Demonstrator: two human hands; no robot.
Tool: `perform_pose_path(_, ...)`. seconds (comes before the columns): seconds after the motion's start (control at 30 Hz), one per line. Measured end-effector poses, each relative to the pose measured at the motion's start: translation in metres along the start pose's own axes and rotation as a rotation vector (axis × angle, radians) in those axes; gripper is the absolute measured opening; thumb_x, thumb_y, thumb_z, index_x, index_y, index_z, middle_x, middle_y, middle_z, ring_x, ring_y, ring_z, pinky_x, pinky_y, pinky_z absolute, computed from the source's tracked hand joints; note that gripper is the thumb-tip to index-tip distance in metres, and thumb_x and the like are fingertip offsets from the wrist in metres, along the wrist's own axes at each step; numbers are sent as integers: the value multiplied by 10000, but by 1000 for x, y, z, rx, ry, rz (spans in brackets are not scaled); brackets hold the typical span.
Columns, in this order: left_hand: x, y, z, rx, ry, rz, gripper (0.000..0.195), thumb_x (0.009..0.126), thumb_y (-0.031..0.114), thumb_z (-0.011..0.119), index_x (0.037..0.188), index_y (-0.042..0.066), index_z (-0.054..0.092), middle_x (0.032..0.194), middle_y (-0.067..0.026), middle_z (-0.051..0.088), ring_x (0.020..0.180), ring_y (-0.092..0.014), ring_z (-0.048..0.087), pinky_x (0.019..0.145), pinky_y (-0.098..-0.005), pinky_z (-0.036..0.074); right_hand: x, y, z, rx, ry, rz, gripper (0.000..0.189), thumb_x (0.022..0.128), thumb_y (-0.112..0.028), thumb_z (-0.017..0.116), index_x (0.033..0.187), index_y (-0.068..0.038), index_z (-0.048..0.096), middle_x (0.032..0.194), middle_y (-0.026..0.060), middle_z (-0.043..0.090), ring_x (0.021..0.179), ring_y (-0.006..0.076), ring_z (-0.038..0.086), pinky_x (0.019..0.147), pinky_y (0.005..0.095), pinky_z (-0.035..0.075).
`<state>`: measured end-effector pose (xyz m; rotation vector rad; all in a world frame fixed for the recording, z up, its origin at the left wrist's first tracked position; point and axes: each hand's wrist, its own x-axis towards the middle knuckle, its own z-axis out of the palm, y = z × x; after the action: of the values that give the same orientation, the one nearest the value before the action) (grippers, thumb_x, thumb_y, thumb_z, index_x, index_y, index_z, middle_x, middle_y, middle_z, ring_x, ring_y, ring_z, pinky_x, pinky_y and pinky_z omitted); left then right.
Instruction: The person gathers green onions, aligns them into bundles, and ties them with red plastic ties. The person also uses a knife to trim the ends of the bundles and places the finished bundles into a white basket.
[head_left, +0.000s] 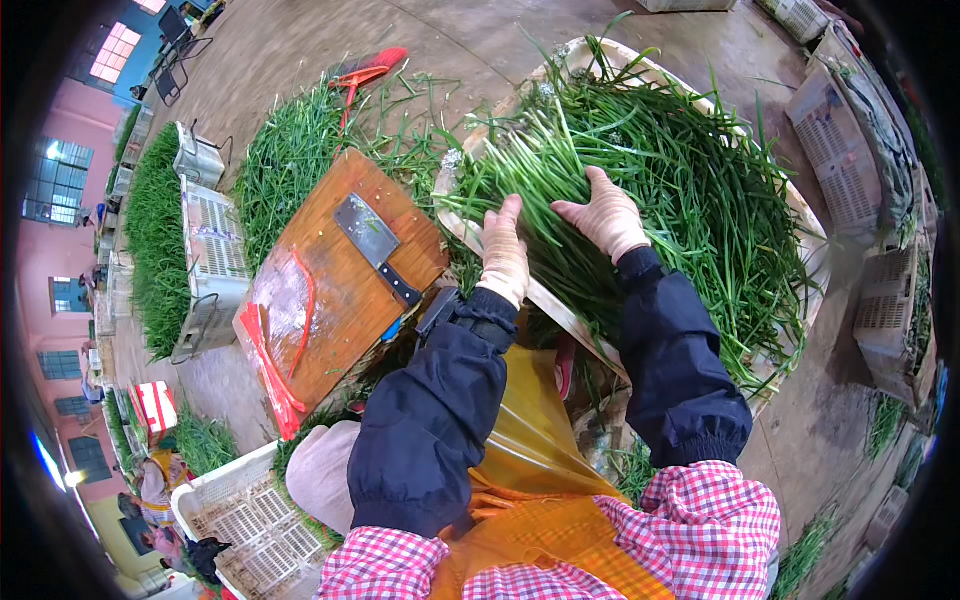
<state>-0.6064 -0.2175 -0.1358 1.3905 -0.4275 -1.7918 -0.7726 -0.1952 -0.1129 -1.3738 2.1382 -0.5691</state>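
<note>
Long green leafy stalks, like garlic chives (675, 172), fill a large white plastic tub (816, 225) in front of me. My left hand (504, 244), in a light glove, is at the tub's near rim beside the pale stalk ends, fingers parted. My right hand (607, 214), gloved too, rests over the stalks with thumb and fingers spread. Whether either hand presses on the stalks cannot be told. To the left, a cleaver (367, 229) with a black handle lies on a wooden board (337, 315). Red plastic strips (268, 371) lie at the board's near corner.
A red broom (367, 69) lies by a heap of cut greens (292, 157) on the floor. White crates (214, 247) of greens stand at left, more crates (836, 150) at right. A mostly bare crate (255, 532) is at lower left. People (154, 487) are at far left.
</note>
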Motion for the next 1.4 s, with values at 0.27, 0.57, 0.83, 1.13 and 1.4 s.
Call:
perform_pose_path(0.27, -13, 4, 0, 143, -75, 199, 1165, 793, 563, 710, 1520, -36, 25, 1579, -165, 177, 1451, -263, 164, 1173, -368, 113, -41, -28, 20, -286, 145, -408, 316, 801, -268, 714, 1030, -121, 554, 922, 117, 641, 869, 315, 631, 749, 417, 516)
perform_pose_path(0.57, -9, 7, 9, -27, -19, 257, 309, 815, 171, 712, 1076, 26, 632, 942, -78, 657, 837, -217, 617, 802, -344, 513, -65, -33, 52, -192, 7, -527, 365, 792, -207, 629, 1130, -83, 574, 979, 146, 621, 923, 310, 619, 776, 447, 506)
perform_pose_path(0.83, -9, 9, 18, 167, 281, 200, 600, 759, 260, 771, 1184, -94, 539, 1120, -177, 607, 965, -257, 561, 883, -369, 446, -78, -21, -86, -5, -231, -694, 383, 847, -276, 677, 1177, -89, 621, 894, 144, 664, 866, 268, 662, 745, 410, 534)
perform_pose_path(1.13, -20, 4, 18, 193, 244, 232, 690, 784, 292, 780, 1259, -118, 494, 1224, -205, 591, 1057, -281, 553, 967, -344, 406, 46, -14, -23, 451, -324, -163, 796, 820, -505, 714, 1358, 32, 481, 1302, 208, 580, 1221, 266, 543, 1013, 336, 425)
perform_pose_path(1.4, -36, -5, -3, 837, 27, 354, 449, 869, 245, 714, 1191, -14, 539, 1077, -148, 647, 907, -255, 619, 812, -349, 496, 39, -28, 1, 825, -551, -137, 775, 777, -384, 799, 1337, 48, 483, 1171, 127, 644, 1038, 162, 598, 903, 295, 471)
